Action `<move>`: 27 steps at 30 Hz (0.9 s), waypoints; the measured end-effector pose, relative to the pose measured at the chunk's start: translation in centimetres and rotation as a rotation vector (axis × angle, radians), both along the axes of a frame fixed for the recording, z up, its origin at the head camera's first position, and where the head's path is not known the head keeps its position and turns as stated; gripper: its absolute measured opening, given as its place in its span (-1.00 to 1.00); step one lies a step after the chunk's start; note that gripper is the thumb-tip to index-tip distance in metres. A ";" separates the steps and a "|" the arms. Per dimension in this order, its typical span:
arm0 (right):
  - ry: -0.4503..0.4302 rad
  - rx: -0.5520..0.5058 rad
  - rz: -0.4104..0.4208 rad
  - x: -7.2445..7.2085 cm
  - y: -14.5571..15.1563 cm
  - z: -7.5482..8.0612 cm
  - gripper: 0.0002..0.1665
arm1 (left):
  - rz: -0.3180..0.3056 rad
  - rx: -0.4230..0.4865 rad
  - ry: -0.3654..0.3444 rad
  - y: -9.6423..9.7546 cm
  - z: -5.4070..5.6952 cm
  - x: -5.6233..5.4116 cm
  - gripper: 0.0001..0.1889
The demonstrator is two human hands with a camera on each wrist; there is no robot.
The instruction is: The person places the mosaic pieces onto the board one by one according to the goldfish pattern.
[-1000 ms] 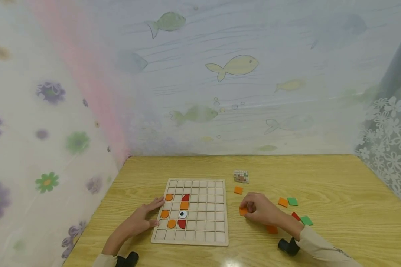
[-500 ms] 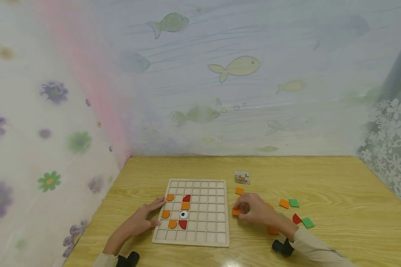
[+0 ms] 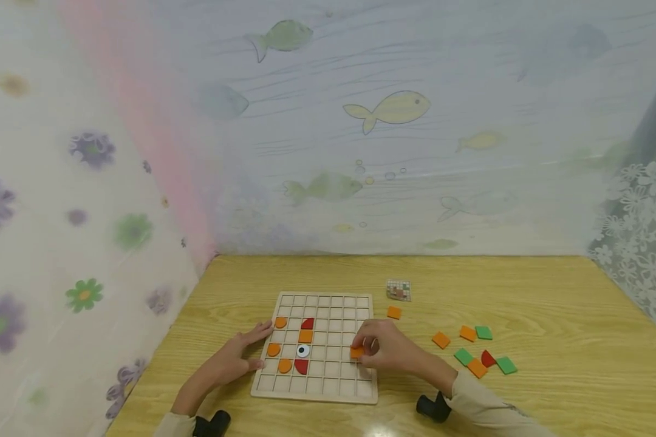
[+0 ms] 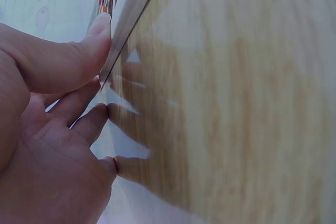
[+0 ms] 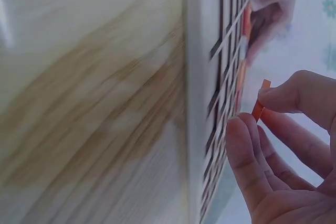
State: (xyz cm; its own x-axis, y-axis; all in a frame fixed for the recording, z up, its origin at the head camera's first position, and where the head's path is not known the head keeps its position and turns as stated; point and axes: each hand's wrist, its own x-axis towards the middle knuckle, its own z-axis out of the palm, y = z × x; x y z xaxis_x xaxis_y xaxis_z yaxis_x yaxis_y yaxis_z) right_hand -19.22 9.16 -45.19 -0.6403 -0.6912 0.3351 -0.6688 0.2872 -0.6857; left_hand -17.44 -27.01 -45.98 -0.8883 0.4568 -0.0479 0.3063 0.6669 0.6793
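Note:
A wooden grid board lies on the table. On its left part sit orange discs, red quarter-round pieces, an orange square and a white eye piece. My left hand rests at the board's left edge, fingers spread; in the left wrist view the thumb touches the rim. Over the right-hand columns, my right hand pinches an orange square tile between thumb and fingers. The right wrist view shows that tile on edge, apart from the board.
Right of the board lie loose orange tiles, green tiles and a red piece. A small pattern card lies beyond, with an orange tile near it. Fabric with printed fish hangs behind the table.
My right hand has carried the orange square tile leftward from the table to over the board's right side. Loose tiles once behind that hand now show. The left hand stays put.

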 end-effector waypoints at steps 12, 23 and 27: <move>-0.095 0.008 0.006 0.5 -3.0 0.4 -0.81 | -0.001 -0.001 -0.006 0.0 0.2 0.2 -0.31; -0.148 0.027 0.027 1.2 -5.5 0.3 -0.86 | -0.002 -0.008 -0.002 0.0 0.0 -0.1 -0.30; -0.131 0.046 0.017 1.5 -6.3 0.2 -0.86 | -0.002 -0.009 -0.001 0.0 -0.1 -0.1 -0.31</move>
